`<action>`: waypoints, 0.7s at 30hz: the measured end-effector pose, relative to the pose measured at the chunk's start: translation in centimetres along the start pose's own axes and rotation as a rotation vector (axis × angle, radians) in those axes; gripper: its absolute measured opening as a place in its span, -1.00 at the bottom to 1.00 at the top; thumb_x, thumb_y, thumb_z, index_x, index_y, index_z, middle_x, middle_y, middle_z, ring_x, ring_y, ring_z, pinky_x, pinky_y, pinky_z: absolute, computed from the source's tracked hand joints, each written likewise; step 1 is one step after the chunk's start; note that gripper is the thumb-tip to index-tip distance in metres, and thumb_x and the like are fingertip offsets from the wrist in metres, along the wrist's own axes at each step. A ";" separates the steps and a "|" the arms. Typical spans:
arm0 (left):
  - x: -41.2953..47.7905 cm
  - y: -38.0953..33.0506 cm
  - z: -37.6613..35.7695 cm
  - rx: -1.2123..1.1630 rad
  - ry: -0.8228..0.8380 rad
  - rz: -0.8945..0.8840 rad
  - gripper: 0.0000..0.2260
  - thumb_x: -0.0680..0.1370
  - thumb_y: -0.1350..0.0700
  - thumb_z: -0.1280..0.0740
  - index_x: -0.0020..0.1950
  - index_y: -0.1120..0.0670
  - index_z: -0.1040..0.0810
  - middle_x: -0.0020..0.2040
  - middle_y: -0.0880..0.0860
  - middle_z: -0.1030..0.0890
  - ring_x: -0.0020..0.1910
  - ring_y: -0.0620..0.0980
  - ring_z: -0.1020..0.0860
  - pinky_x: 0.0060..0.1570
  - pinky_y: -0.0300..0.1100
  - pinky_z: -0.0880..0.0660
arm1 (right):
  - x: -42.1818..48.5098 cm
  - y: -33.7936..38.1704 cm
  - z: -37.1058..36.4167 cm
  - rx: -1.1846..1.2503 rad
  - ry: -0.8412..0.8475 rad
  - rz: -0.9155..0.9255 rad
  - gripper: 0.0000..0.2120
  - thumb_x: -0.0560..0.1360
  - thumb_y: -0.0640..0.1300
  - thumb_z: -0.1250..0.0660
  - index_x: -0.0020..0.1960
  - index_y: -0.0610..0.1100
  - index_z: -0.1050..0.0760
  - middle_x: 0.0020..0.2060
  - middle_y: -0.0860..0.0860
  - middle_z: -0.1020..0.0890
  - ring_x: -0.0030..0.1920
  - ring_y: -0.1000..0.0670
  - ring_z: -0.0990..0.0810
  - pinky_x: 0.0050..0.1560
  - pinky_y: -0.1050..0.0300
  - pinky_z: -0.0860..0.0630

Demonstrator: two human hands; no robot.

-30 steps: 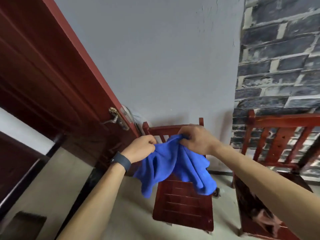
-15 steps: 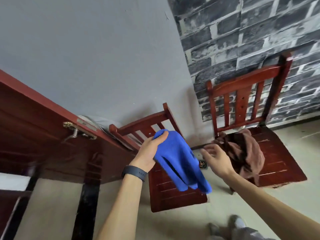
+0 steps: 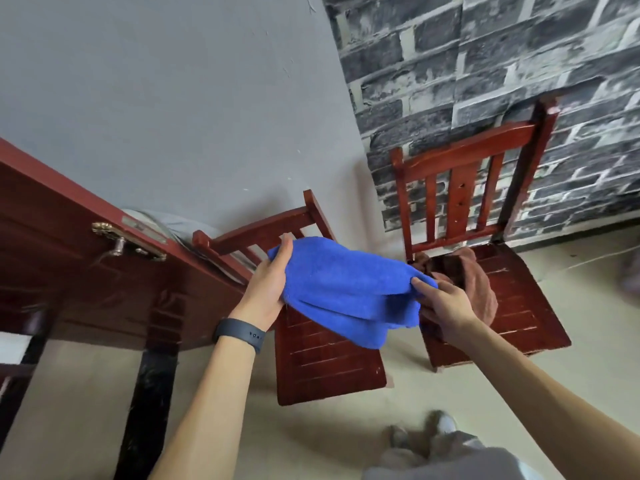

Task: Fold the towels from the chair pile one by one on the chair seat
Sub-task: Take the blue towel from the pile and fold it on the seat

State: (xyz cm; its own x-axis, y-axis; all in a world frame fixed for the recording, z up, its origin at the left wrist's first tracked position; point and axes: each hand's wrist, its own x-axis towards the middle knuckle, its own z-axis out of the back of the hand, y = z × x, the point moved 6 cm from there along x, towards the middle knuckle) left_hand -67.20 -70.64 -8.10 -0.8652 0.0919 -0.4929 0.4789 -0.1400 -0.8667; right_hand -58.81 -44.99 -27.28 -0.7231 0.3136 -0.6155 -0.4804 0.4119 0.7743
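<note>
The blue towel (image 3: 346,289) hangs in the air above the near chair (image 3: 329,362), stretched between both hands and sagging in loose layers. It covers the back half of the seat and the lower part of the backrest. How many layers it has cannot be told.

The left grip (image 3: 268,282) holds the towel's edge over the chair's left side. The thumb lies on top and the fingers are hidden under the cloth. The right grip (image 3: 446,303) pinches the opposite edge, out past the chair's right side. Its thumb is on top and its fingertips are tucked out of sight below. A dark wristband (image 3: 240,334) sits on the left wrist.

To the right of the near chair stands a second chair (image 3: 519,306). On its seat lies a heap of brown towels (image 3: 478,282), partly blocked by the right grip and too bunched to count.

A dark red door (image 3: 69,254) with a metal handle (image 3: 117,244) reaches the near chair's left side and hides that corner of the backrest. A narrow strip of floor (image 3: 405,355) shows between the two seats. The front slats of the near seat show below the towel's hanging edge. In front of the near chair, blurred shoes (image 3: 422,434) are cut off by grey clothing at the frame's bottom edge.
</note>
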 end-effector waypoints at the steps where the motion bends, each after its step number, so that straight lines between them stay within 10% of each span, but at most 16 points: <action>1: 0.0 0.1 1.0 0.048 -0.029 -0.007 -0.60 0.57 -0.23 -0.24 0.18 0.03 -0.61 0.08 -0.02 -0.70 0.10 -0.06 -0.65 0.16 -0.05 -0.53 | 0.1 1.0 0.0 -0.026 -0.002 0.036 -0.82 0.49 -0.09 -0.49 -0.05 -0.20 -0.61 -0.21 -0.07 -0.63 -0.26 0.00 -0.59 -0.29 0.14 -0.53; 9: -0.1 4.0 10.4 0.427 -0.181 0.184 -0.78 0.57 -0.01 -0.37 -0.01 0.12 -0.67 -0.05 0.16 -0.70 -0.07 0.12 -0.66 0.04 0.07 -0.59 | -1.0 9.5 -3.8 -0.132 0.188 0.274 -0.96 0.42 -0.13 -0.47 -0.15 -0.09 -0.64 -0.23 -0.06 -0.67 -0.13 -0.07 -0.61 -0.03 -0.04 -0.53; 15: 0.3 2.2 14.5 0.156 -0.307 -0.068 -0.84 0.60 0.12 -0.35 0.12 0.12 -0.65 0.02 0.13 -0.69 0.01 0.10 -0.65 0.00 -0.05 -0.55 | -2.4 8.8 -8.5 0.052 0.371 -0.038 -0.85 0.51 -0.36 -0.22 -0.05 -0.15 -0.48 -0.30 -0.11 -0.57 -0.38 -0.03 -0.58 -0.40 0.17 -0.47; 21: 1.0 0.4 17.4 0.109 -0.258 -0.201 -0.85 0.55 0.26 -0.38 0.09 0.11 -0.63 0.07 0.13 -0.67 0.10 0.10 -0.61 0.16 -0.01 -0.52 | -3.5 6.9 -13.3 -0.135 0.487 -0.232 -0.56 0.34 0.08 -0.53 0.08 -0.20 -0.66 -0.06 -0.14 -0.67 -0.06 -0.11 -0.60 0.03 0.01 -0.46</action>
State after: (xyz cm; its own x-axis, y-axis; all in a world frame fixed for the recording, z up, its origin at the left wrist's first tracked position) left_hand -70.47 -87.79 -7.63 -0.9565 -0.1224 -0.2650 0.2881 -0.2504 -0.9243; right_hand -66.18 -54.65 -17.79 -0.7211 -0.2177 -0.6578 -0.6908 0.2998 0.6580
